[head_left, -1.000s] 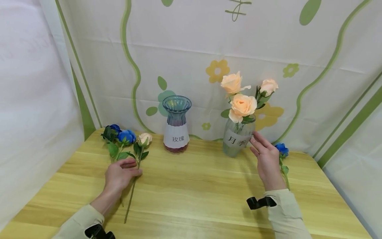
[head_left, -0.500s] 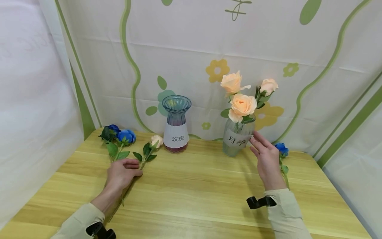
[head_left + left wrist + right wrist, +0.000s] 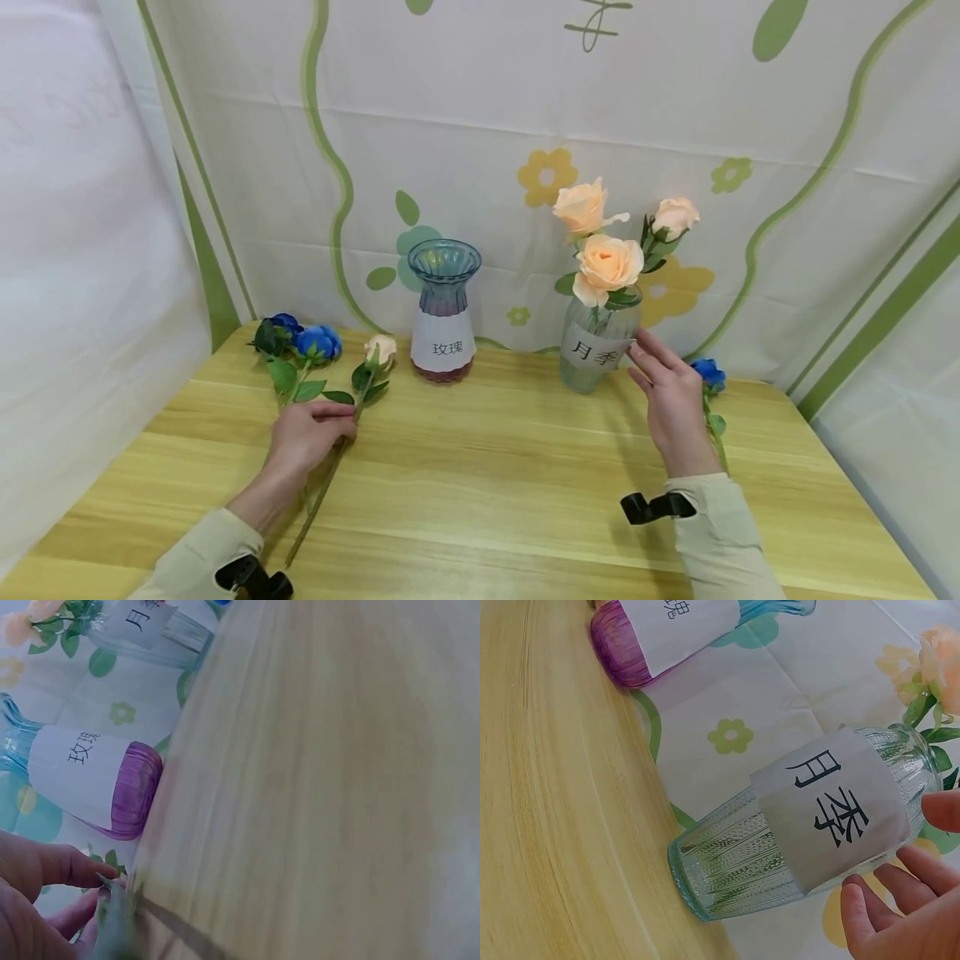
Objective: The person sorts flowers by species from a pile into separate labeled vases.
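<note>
In the head view my left hand point(image 3: 307, 433) pinches the green stem of a pale cream rose point(image 3: 381, 350) between thumb and fingers. The bloom points away from me, and the stem's lower end slants back toward the near left. A blurred stem point(image 3: 116, 922) shows by the left fingertips in the left wrist view. My right hand point(image 3: 675, 408) is beside the clear ribbed glass vase point(image 3: 579, 379), its fingers loosely bent with the tips right at the vase's side. That vase carries a white paper label point(image 3: 832, 810) and holds three peach roses point(image 3: 609, 265).
A blue-to-purple vase point(image 3: 442, 300) with a white label stands left of the clear one. Blue flowers point(image 3: 318, 343) lie at the table's left, and another blue flower point(image 3: 708, 375) lies right of my right hand. A printed cloth point(image 3: 480, 108) hangs behind the wooden table point(image 3: 525, 500).
The cream rose in my left hand swung right toward the purple vase, then partly back left, its stem turning between my fingers. The right hand and both vases have stayed put.
</note>
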{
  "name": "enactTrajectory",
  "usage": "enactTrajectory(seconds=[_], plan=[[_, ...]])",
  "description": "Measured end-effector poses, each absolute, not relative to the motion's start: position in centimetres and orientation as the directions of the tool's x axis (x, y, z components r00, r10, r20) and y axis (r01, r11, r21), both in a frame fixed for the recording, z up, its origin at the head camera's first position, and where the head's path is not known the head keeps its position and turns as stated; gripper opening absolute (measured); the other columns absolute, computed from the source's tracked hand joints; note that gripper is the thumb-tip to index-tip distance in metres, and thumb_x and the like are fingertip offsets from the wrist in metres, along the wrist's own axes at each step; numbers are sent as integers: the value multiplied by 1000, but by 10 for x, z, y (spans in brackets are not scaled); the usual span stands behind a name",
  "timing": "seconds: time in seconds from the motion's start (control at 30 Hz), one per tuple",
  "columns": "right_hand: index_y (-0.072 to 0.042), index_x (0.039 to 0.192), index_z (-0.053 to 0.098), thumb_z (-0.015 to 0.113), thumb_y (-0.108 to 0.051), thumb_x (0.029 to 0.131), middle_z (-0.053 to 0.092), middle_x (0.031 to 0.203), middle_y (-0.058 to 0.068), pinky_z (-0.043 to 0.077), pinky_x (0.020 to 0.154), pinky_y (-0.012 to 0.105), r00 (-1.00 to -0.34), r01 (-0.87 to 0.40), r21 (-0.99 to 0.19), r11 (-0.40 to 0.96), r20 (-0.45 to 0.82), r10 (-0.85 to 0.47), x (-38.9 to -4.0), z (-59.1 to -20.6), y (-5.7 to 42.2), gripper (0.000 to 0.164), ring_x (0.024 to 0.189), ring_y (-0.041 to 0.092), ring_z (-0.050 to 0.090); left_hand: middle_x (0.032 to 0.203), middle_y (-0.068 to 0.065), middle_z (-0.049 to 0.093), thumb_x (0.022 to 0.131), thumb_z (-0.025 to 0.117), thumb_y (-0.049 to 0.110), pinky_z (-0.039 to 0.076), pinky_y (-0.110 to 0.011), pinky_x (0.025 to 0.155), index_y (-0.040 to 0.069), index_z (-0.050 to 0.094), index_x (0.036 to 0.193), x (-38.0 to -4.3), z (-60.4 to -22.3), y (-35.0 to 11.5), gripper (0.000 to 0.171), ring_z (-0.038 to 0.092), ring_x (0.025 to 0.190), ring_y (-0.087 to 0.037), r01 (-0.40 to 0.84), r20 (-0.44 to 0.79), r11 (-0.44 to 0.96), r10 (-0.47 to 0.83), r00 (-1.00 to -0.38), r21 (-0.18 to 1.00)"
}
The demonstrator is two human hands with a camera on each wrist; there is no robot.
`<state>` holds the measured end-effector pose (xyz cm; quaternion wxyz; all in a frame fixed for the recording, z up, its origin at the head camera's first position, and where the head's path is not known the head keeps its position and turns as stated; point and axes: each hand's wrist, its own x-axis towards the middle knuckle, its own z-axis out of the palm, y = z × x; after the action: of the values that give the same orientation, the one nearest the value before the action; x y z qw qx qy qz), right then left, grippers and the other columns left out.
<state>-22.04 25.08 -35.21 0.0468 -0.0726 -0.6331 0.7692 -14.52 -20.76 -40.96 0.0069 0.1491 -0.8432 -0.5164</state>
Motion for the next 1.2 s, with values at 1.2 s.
enactTrajectory(seconds=[1.2], plan=[[-14, 163, 43, 62, -25, 108, 32, 175, 1, 47, 111, 21, -989, 18, -979, -203, -47, 142, -220, -350, 253, 58, 142, 8, 51, 96, 0, 71, 95, 74, -5, 64, -28, 92, 1, 64, 122, -183, -320, -98, 29, 77, 90, -11, 209, -139, -589, -489, -861, 781]])
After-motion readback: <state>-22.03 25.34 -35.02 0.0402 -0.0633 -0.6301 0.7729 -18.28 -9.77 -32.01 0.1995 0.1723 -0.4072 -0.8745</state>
